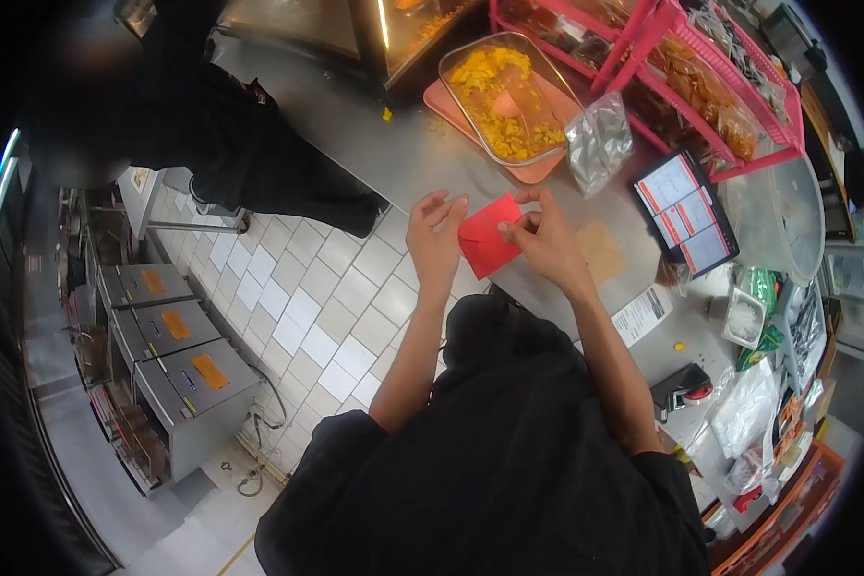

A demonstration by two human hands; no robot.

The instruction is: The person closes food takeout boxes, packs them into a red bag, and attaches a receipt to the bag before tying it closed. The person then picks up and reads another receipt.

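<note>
A red paper envelope (491,236) is held up at the counter's front edge. My right hand (550,238) pinches its right side between thumb and fingers. Close by the envelope's left edge is my left hand (436,233), fingers loosely curved and apart; I cannot tell whether its thumb touches the paper. To the right of my right hand, a flat piece of brown paper (601,252) lies on the metal counter (355,125). Beyond it sits a printed receipt (641,315).
A glass dish (509,96) of yellow food stands on a pink board. A plastic bag (598,139), a tablet (684,213) and pink baskets (706,82) are to the right, with a stapler (683,392) nearer me. A person in black (269,144) stands at left.
</note>
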